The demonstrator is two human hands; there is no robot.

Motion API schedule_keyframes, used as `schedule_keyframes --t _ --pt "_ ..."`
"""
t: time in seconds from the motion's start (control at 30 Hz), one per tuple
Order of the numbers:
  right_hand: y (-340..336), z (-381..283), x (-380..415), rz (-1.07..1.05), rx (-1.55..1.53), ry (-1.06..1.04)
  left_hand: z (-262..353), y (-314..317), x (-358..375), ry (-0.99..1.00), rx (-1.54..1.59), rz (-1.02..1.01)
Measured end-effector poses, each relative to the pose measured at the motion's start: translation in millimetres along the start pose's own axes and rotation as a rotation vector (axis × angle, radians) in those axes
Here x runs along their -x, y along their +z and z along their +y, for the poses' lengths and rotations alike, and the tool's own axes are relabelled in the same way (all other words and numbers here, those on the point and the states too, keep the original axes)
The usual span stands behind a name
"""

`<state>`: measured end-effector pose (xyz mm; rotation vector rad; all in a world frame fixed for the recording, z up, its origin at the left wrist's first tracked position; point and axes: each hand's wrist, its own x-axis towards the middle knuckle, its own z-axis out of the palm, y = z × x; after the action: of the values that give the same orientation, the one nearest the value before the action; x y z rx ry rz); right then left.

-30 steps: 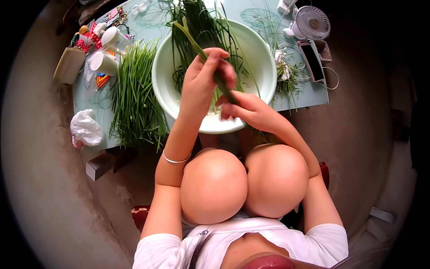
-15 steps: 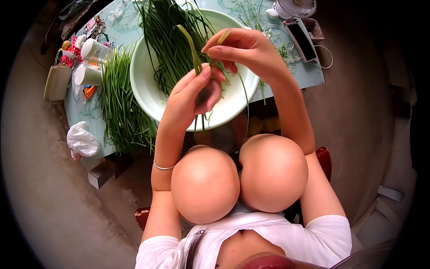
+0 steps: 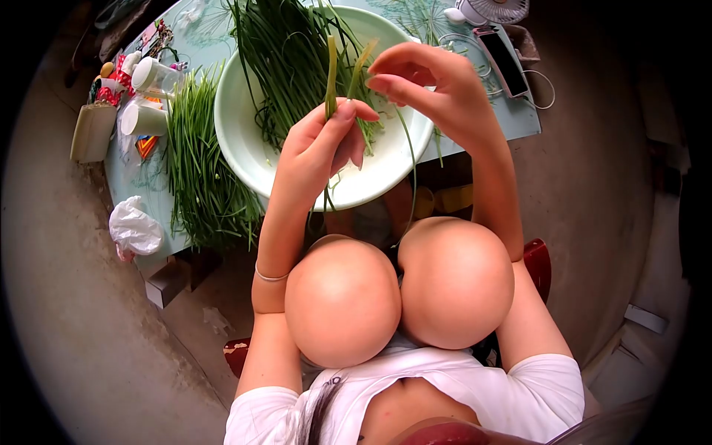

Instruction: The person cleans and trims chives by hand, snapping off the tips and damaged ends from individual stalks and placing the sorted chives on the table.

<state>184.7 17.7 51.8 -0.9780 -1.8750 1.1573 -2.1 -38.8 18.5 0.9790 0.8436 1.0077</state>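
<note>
My left hand (image 3: 326,141) is closed over the near part of the bowl, pinching a few garlic chives (image 3: 331,70) between thumb and fingers, their pale ends pointing up. Just right of it, my right hand (image 3: 437,93) is curled with thumb and index tips close together beside the pale ends; whatever lies between them is too small to make out. A long thin leaf (image 3: 412,152) hangs below the right fingers, over the rim. Behind both hands, a large heap of garlic chives (image 3: 285,67) lies in the pale green bowl (image 3: 233,148).
Left of the bowl, another bundle of chives (image 3: 204,163) overhangs the table edge. Plastic cups (image 3: 144,120) and a crumpled white bag (image 3: 136,226) lie farther left. At the right are a phone (image 3: 500,63) with a cable and a small fan (image 3: 493,9). My raised knees (image 3: 456,285) are close below.
My right hand has moved slightly right, away from my left hand. The pale chive ends in my left hand now stand more upright and show separately. The view has shifted slightly.
</note>
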Motion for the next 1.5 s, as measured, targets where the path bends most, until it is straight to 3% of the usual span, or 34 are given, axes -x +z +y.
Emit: schedule_keyframes --t 0.07,0.13,0.37,0.47,0.57,0.63,0.67,0.93,1.5 --pt "2.3 1.2 -0.7 0.041 0.010 0.031 0.5 0.9 0.4 -0.006 -0.010 -0.005" --pt "6.1 5.9 -1.3 0.040 -0.186 0.021 -0.4 2.2 0.2 -0.005 -0.029 -0.017" --pt "-0.8 6.0 1.2 -0.061 -0.157 0.021 2.5 3.2 1.9 -0.031 -0.001 -0.036" --pt "-5.1 5.5 2.8 -0.056 -0.086 -0.025 1.5 4.1 1.2 -0.034 -0.008 -0.028" --pt "-10.0 5.2 4.1 -0.063 0.051 -0.209 1.5 4.3 0.7 -0.032 -0.016 -0.031" --pt "-11.0 3.7 6.6 -0.022 0.334 -0.293 1.1 3.3 0.4 -0.032 0.006 -0.038" --pt "-9.9 3.1 6.9 -0.022 0.332 -0.293 1.1 4.0 0.3 -0.033 0.004 -0.037" --pt "1.9 7.4 5.3 0.182 0.785 -0.489 -0.6 9.8 -7.3 -0.112 -0.005 0.023" --pt "5.3 17.6 3.4 0.311 0.795 -0.603 3.1 6.9 -17.0 -0.158 0.304 -0.087"
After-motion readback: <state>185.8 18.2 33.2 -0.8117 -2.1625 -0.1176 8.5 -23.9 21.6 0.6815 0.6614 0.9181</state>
